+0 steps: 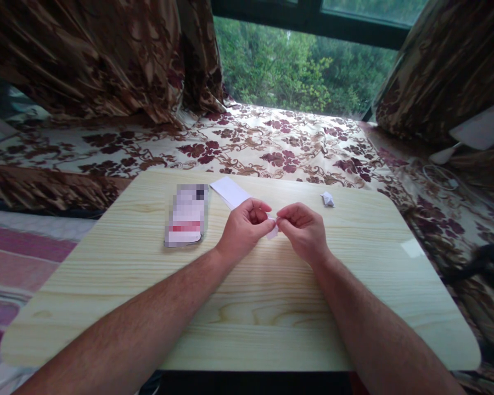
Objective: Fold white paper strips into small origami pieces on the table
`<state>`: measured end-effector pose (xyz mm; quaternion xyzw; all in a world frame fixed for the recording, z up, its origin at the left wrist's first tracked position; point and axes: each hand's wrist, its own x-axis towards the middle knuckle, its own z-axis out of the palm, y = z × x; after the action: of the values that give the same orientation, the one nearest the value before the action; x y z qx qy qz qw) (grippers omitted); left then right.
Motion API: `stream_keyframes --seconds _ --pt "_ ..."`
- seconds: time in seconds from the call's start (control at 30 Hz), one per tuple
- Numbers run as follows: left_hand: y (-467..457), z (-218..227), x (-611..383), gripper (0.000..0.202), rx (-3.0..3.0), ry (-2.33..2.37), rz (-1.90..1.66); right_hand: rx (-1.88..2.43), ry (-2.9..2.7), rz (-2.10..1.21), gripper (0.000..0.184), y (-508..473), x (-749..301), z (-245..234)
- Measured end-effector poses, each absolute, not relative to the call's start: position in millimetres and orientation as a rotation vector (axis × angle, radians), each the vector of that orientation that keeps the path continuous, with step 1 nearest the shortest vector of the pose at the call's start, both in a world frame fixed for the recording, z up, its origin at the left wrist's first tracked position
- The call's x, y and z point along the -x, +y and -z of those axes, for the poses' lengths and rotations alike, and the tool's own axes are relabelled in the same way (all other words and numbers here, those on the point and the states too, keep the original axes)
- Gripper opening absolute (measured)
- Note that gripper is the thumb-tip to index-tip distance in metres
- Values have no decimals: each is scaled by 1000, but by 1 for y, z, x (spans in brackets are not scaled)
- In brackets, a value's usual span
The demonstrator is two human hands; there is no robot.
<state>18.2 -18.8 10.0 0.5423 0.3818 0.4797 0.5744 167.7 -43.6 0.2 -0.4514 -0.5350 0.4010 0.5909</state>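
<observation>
Between my two hands, above the middle of the wooden table (230,291), is a small piece of folded white paper (272,232). My left hand (247,220) pinches its left side between thumb and fingers. From the other side, my right hand (302,225) grips it with thumb and forefinger close together. The fingertips cover much of the paper, so its full shape is hidden. Just behind my left hand lie white paper strips (229,189). A small folded paper star (327,199) rests on the table to the right of my right hand.
A blurred-out phone-like object (186,215) lies on the table's left side. A white patch (412,248) shows near the right edge. Behind the table spreads a floral cloth (280,142) below a window, with brown curtains (148,60) at both sides.
</observation>
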Motion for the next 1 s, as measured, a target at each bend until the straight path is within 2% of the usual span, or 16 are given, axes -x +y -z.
stream_keyframes --seconds 1.0 --pt "-18 -10 -18 30 -1218 906 -1123 1093 -1293 -857 8 -44 -165 2"
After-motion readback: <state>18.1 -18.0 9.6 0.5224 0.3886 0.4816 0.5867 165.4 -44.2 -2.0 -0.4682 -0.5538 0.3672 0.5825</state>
